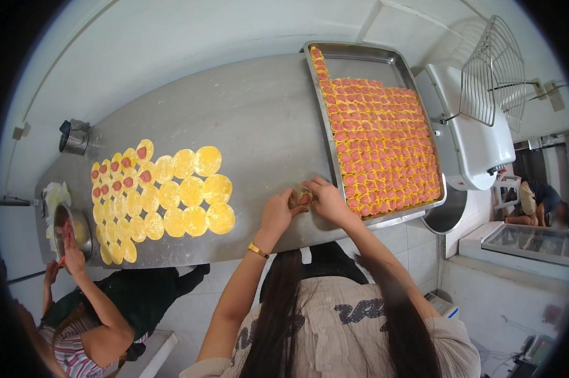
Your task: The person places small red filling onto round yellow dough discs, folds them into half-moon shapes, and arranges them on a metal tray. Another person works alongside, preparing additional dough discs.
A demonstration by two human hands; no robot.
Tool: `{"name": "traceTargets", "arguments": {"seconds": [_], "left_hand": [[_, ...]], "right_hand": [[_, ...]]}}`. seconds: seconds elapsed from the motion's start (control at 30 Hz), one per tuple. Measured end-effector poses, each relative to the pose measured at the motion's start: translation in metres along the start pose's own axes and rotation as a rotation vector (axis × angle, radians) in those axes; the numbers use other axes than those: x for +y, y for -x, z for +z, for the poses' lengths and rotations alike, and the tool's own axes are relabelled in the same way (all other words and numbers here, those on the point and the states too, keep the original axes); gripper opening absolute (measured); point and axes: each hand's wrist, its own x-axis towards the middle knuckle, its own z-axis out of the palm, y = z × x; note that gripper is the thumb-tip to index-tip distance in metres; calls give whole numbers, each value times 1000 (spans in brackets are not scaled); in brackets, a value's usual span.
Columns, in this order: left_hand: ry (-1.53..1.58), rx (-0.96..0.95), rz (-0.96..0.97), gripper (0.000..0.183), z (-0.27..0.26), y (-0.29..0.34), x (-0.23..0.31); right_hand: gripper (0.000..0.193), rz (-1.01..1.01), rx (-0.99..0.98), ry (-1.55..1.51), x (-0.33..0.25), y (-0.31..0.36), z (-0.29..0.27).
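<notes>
In front of me, at the near edge of the metal table, a small open-topped dumpling (305, 198) with pink filling sits between my two hands. My left hand (279, 213) is closed around its left side, with a gold bracelet at the wrist. From the other side my right hand (330, 200) pinches it, close to the tray's corner. To the right, a large metal tray (332, 150) holds tight rows of similar yellow-and-pink dumplings. Round yellow wrappers (208, 160) lie in rows on the left; several at the far left carry dabs of pink filling.
A co-worker's hand (74, 257) reaches into a metal bowl (82, 230) at the left end of the table (259, 120). A metal cup (75, 140) stands at the back left. Beyond the tray are a white appliance (486, 145) and a wire rack (489, 79). Another person crouches far right.
</notes>
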Motion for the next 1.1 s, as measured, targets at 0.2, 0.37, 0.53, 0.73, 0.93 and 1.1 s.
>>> {"name": "traceTargets", "arguments": {"seconds": [0.2, 0.37, 0.53, 0.73, 0.93, 1.1], "left_hand": [[110, 1, 12, 31, 1, -1, -3], [113, -22, -32, 29, 1, 1, -4], [73, -15, 14, 29, 3, 0, -4], [32, 87, 55, 32, 5, 2, -6], [20, 37, 116, 36, 4, -1, -6], [52, 1, 18, 34, 4, 3, -4]], "right_hand": [[37, 8, -40, 7, 0, 1, 8], [31, -2, 34, -34, 2, 3, 8], [36, -24, -9, 23, 5, 3, 11], [31, 58, 101, -14, 3, 3, 11], [38, 123, -14, 48, -2, 3, 11], [34, 53, 153, 59, 1, 2, 11]]}}
